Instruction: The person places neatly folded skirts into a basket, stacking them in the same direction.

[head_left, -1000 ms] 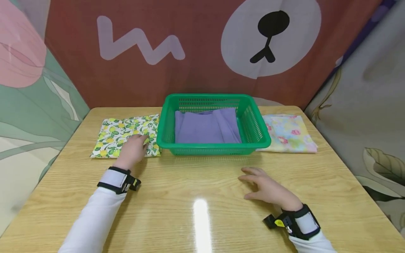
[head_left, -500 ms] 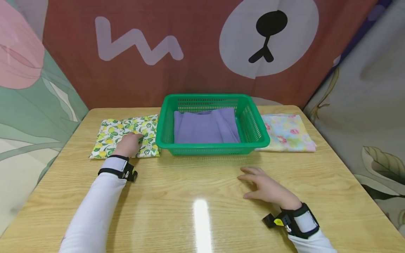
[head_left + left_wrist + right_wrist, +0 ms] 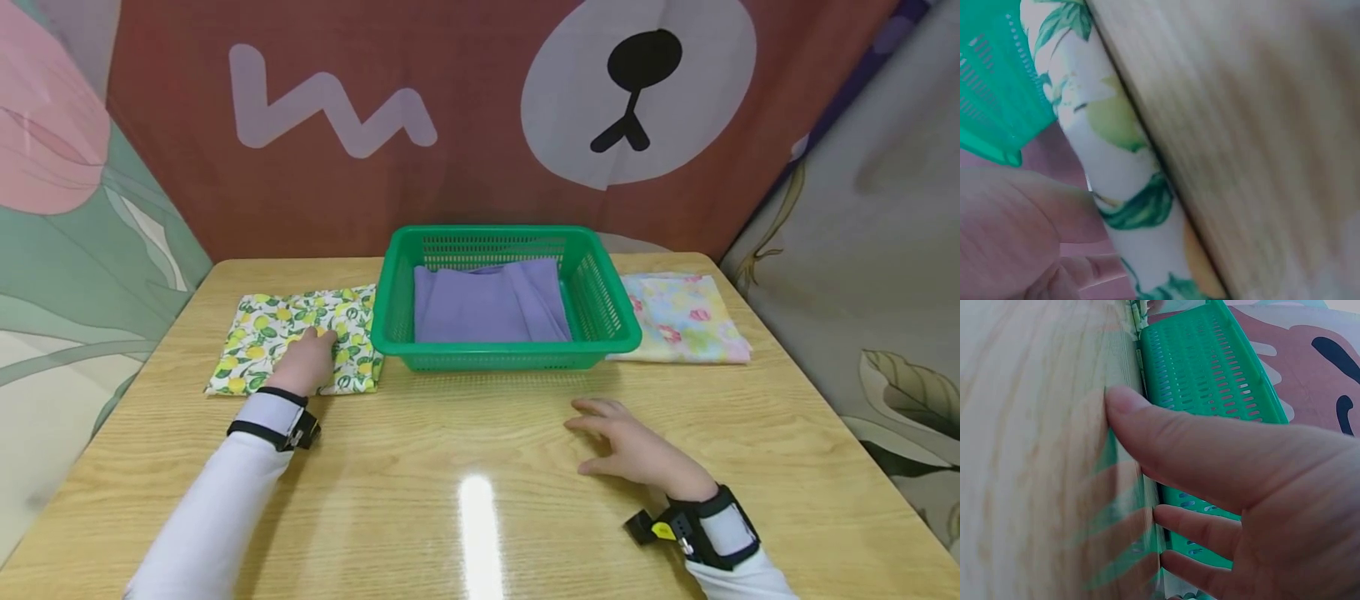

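A folded cloth with a lemon print (image 3: 296, 321) lies flat on the table, left of a green plastic basket (image 3: 506, 354). My left hand (image 3: 306, 364) rests on top of this cloth. In the left wrist view, its thumb and a finger (image 3: 1094, 269) reach down onto the cloth's upper face. Inside the basket is a folded purple cloth (image 3: 487, 304). Over on the right, my right hand (image 3: 637, 450) rests on the table with fingers spread, holding nothing; the right wrist view shows its thumb (image 3: 1179, 447) and fingertips at the tabletop.
A folded pastel floral cloth (image 3: 682, 321) lies right of the basket, partly hidden behind its side. The wooden table (image 3: 420, 483) ends at a brown curtain (image 3: 315, 200) printed with a muzzle. Patterned fabric hangs at both sides.
My left hand shifted back and left across the lemon-print cloth, then the cloth slid a little toward me along with the hand. The right hand, basket and other cloths stayed put.
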`<state>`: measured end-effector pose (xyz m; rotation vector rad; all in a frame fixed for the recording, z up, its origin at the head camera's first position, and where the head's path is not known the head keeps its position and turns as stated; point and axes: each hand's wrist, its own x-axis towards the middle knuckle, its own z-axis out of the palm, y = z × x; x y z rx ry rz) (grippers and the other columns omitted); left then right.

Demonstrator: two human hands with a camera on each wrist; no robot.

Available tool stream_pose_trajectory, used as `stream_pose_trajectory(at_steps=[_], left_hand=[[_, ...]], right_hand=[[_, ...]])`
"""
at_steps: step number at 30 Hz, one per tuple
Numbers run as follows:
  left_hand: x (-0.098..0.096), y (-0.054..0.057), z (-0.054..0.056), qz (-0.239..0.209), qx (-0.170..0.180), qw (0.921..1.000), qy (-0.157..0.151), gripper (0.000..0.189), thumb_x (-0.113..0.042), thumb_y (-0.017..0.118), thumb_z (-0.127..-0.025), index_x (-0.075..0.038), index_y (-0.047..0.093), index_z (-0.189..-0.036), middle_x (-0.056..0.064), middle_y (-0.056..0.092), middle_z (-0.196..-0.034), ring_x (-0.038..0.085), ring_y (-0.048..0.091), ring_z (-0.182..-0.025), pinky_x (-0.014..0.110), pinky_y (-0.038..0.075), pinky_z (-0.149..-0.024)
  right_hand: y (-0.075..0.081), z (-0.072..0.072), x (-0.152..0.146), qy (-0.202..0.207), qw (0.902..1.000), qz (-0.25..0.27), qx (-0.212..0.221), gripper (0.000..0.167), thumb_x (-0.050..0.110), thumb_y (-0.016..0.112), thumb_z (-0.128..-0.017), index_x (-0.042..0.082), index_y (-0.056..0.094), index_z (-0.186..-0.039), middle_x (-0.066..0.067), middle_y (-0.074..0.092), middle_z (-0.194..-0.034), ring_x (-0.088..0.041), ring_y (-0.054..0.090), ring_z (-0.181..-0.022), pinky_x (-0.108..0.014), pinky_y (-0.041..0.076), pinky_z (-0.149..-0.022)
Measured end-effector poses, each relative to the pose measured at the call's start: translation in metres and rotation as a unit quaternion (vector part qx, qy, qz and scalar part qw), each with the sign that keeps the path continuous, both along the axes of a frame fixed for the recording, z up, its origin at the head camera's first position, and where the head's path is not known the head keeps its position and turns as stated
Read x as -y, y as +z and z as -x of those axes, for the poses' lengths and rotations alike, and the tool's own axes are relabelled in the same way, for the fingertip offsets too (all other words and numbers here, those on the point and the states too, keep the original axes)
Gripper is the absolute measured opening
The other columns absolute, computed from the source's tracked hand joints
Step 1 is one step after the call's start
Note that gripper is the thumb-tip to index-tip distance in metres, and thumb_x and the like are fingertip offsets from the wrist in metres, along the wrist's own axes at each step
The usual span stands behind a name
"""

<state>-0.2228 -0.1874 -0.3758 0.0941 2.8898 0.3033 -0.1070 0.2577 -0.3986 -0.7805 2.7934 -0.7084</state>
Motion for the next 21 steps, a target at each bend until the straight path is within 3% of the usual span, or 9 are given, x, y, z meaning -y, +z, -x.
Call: stream_pose_trajectory(at_steps=[5,12,16,21], left_hand=[[0.002,-0.001,-0.016,0.003,-0.008,0.9999,-0.015,0.046,-0.001,0.046,-0.094,0.006,0.039,-0.138,0.038,0.038,-0.128,0.052,0.052,-0.103,0.056,0.05,-0.082],[0.001,-0.001,-0.044,0.016,-0.011,0.9993,-0.032,0.045,-0.001,0.045,-0.094,0.006,0.04,-0.137,0.04,0.038,-0.129,0.06,0.046,-0.107,0.064,0.046,-0.082],[0.003,-0.002,-0.058,0.013,-0.028,0.9988,-0.038,0.046,-0.004,0.055,-0.092,0.006,0.042,-0.135,0.041,0.04,-0.125,0.06,0.046,-0.103,0.063,0.047,-0.079],[0.009,-0.004,-0.067,0.007,-0.04,0.999,-0.019,0.058,-0.014,0.066,-0.088,0.004,0.042,-0.137,0.047,0.032,-0.125,0.065,0.04,-0.103,0.061,0.05,-0.072]], right_hand=[[0.001,0.0,0.0,-0.001,1.0,0.0,0.002,0.054,0.025,0.078,-0.076,0.005,0.062,-0.123,-0.022,0.045,-0.139,-0.045,0.035,-0.129,-0.059,0.036,-0.101],[0.0,0.0,0.0,0.0,1.0,0.001,0.002,0.054,0.023,0.078,-0.076,0.004,0.061,-0.124,-0.022,0.045,-0.139,-0.045,0.035,-0.129,-0.059,0.036,-0.101],[0.001,0.0,0.001,-0.001,0.9999,-0.001,0.01,0.054,0.024,0.078,-0.076,0.005,0.061,-0.125,-0.021,0.044,-0.141,-0.044,0.034,-0.131,-0.059,0.035,-0.102],[0.003,-0.001,0.001,-0.001,0.9999,0.003,0.01,0.054,0.026,0.077,-0.077,0.005,0.061,-0.125,-0.021,0.044,-0.14,-0.045,0.034,-0.13,-0.06,0.035,-0.101]])
